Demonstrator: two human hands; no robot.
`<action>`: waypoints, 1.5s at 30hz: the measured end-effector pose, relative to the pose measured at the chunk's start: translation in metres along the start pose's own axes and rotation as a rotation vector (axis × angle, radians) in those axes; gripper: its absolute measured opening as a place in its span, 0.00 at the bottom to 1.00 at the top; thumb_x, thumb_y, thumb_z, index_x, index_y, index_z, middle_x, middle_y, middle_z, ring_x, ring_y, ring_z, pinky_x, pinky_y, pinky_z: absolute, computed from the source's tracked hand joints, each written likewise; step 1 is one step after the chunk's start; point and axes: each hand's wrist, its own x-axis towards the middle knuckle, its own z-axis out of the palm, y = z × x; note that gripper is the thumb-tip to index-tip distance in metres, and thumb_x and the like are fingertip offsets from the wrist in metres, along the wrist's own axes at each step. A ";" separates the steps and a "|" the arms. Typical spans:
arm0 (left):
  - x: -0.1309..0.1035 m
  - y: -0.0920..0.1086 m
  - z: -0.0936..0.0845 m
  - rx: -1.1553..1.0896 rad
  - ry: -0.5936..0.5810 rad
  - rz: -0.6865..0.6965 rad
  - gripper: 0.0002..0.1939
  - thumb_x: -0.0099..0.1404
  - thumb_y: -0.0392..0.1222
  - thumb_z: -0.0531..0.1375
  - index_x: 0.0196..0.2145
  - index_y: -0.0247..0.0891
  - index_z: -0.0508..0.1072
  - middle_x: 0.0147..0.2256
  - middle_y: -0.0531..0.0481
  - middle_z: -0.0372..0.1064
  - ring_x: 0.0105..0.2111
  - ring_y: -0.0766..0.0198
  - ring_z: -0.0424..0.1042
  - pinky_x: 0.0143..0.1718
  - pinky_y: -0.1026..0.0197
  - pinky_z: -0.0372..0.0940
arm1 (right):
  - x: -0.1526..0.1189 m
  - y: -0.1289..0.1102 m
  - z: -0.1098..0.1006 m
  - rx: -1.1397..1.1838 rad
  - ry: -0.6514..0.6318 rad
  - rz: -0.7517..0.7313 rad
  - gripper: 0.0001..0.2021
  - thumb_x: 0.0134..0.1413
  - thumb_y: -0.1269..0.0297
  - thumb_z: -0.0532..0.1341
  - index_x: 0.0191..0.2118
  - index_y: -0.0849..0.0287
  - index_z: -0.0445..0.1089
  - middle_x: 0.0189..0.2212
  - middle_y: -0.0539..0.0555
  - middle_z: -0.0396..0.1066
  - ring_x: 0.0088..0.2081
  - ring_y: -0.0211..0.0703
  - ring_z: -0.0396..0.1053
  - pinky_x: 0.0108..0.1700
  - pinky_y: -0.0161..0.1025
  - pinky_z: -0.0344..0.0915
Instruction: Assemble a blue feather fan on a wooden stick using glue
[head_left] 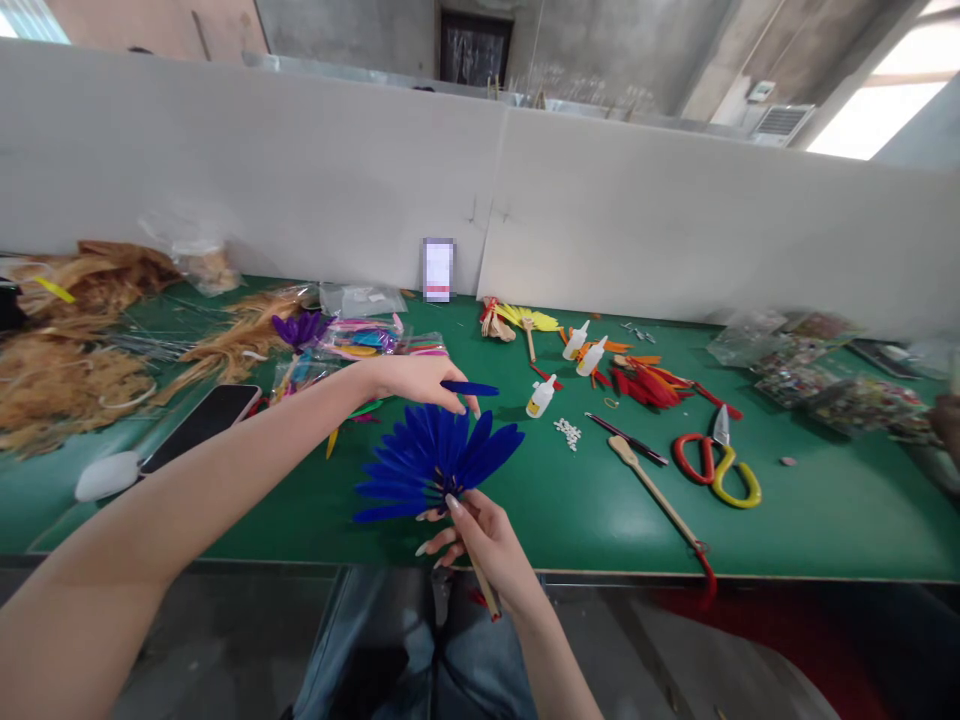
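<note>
My right hand (484,535) is closed around the base of a blue feather fan (442,450), thumb on top. The fan's wooden handle (486,588) slants down below that hand, over my lap. Its blue feathers spread out above the table's front edge. Just above them, my left hand (424,378) holds a single blue feather (471,388) at its fingers, lying nearly level. To the right of the fan stands a small white glue bottle (540,398), with a little pile of white beads (568,433) near it.
Scissors (716,465), a wooden stick (664,495) with a red cord and a dark pen (626,440) lie right. Red and orange feathers (649,380) sit behind. A phone (199,430) and tan fibre (75,370) are left. A white partition (637,210) stands behind the green table (255,520).
</note>
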 end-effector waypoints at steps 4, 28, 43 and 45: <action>0.002 0.001 0.005 -0.094 -0.073 -0.096 0.20 0.60 0.52 0.56 0.42 0.37 0.76 0.35 0.48 0.71 0.30 0.65 0.65 0.29 0.66 0.55 | 0.000 -0.001 0.001 0.001 0.013 0.010 0.24 0.48 0.45 0.63 0.38 0.62 0.63 0.35 0.57 0.74 0.25 0.36 0.74 0.21 0.29 0.67; 0.003 0.018 0.008 -0.031 0.068 -0.062 0.22 0.55 0.55 0.60 0.40 0.36 0.77 0.30 0.48 0.71 0.28 0.65 0.64 0.28 0.64 0.53 | 0.001 0.004 0.004 0.038 -0.017 0.017 0.24 0.49 0.46 0.64 0.42 0.64 0.66 0.34 0.58 0.75 0.24 0.37 0.74 0.21 0.28 0.67; -0.006 0.013 -0.005 -0.117 -0.047 0.016 0.20 0.61 0.51 0.56 0.48 0.44 0.73 0.45 0.48 0.70 0.41 0.62 0.67 0.31 0.66 0.56 | 0.000 0.003 0.005 0.040 -0.007 0.028 0.25 0.47 0.44 0.63 0.40 0.63 0.66 0.33 0.57 0.75 0.23 0.37 0.74 0.20 0.28 0.66; -0.006 0.015 -0.004 -0.118 -0.023 0.013 0.21 0.62 0.55 0.54 0.48 0.44 0.73 0.44 0.48 0.70 0.39 0.62 0.66 0.30 0.65 0.55 | 0.001 0.004 0.005 0.050 -0.009 0.027 0.25 0.47 0.44 0.64 0.38 0.63 0.65 0.33 0.58 0.75 0.23 0.37 0.74 0.20 0.29 0.66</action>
